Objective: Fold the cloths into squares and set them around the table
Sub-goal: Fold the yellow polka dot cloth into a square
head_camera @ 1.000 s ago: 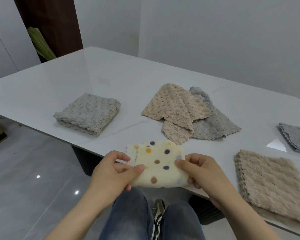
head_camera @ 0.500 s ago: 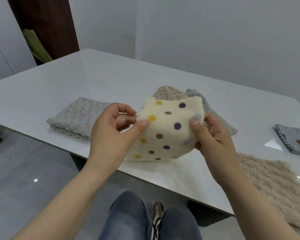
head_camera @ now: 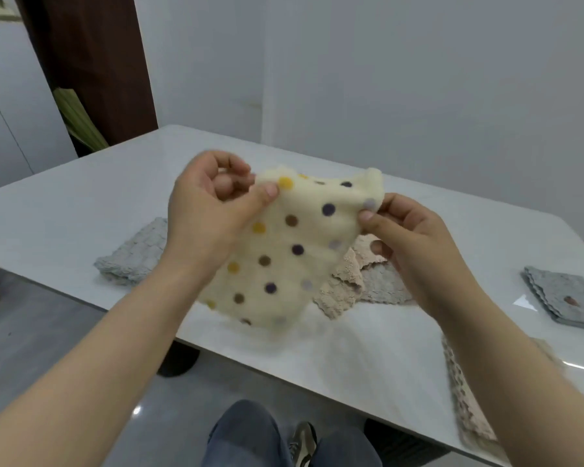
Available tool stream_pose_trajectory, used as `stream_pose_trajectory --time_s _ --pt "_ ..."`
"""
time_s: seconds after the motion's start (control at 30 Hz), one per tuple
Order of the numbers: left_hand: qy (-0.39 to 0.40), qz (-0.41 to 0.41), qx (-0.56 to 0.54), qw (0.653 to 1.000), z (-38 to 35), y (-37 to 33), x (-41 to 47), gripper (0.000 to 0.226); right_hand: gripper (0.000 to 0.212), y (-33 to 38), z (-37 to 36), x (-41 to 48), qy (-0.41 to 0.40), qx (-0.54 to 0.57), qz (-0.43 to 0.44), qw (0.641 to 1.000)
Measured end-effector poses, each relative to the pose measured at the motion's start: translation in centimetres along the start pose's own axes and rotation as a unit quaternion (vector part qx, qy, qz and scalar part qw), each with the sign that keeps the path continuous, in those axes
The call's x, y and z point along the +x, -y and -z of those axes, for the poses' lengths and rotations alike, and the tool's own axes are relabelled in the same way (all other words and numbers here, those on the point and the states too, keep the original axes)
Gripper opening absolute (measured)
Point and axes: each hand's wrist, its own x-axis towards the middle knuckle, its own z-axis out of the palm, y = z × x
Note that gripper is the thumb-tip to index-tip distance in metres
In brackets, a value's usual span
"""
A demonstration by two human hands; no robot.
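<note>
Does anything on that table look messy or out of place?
Yes: in the middle of the white table, a crumpled beige textured cloth overlaps a rumpled grey fluffy cloth, both unfolded, unlike the neatly folded pale grey square at the left. Nothing looks spilled or damaged.

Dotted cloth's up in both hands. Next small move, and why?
Probably lower the dotted cloth flat onto the bare patch of table in front. The left hand and right hand pinch its top edge, and it hangs loose in the air, not yet a neat square.
</note>
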Motion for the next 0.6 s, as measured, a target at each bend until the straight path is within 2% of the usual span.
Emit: stream_pose_trajectory --time_s 0.07,0.17,0.27,0.33,0.4,0.47,0.53,0.6 --pt "-0.003 -0.061 0.043 0.997 -0.3 -1.3 1.0 0.031 0.009 0.4 0.3 0.9 -0.005 0.002 0.000 1.000" --pt "0.031 -0.149 0.073 0.986 -0.8 -2.4 0.3 0.032 0.015 0.6 1.2 1.4 0.002 0.061 -0.016 0.998" --pt "0.101 -0.189 0.153 0.965 -1.4 -0.4 -2.5 0.028 0.025 -0.9 2.9 0.3 0.011 0.099 -0.107 0.989" --pt "0.185 -0.164 0.226 0.942 -1.8 2.1 -5.2 0.024 0.025 -2.8 4.4 -1.4 -0.039 0.094 -0.190 0.977" --pt "0.303 -0.108 0.301 0.898 -2.0 4.7 -8.0 0.025 0.023 -4.6 5.9 -3.3 -0.096 0.069 -0.261 0.958" --pt "0.394 -0.048 0.334 0.855 -1.8 6.9 -10.2 0.029 0.020 -6.0 6.6 -5.1 -0.112 0.017 -0.295 0.949" --pt "0.405 -0.023 0.320 0.856 -1.1 7.7 -11.3 0.028 0.017 -6.7 6.4 -6.6 -0.101 -0.057 -0.268 0.956" --pt "0.369 -0.030 0.303 0.878 -0.2 8.0 -11.3 0.023 0.019 -6.7 5.8 -7.5 -0.074 -0.187 -0.178 0.963"
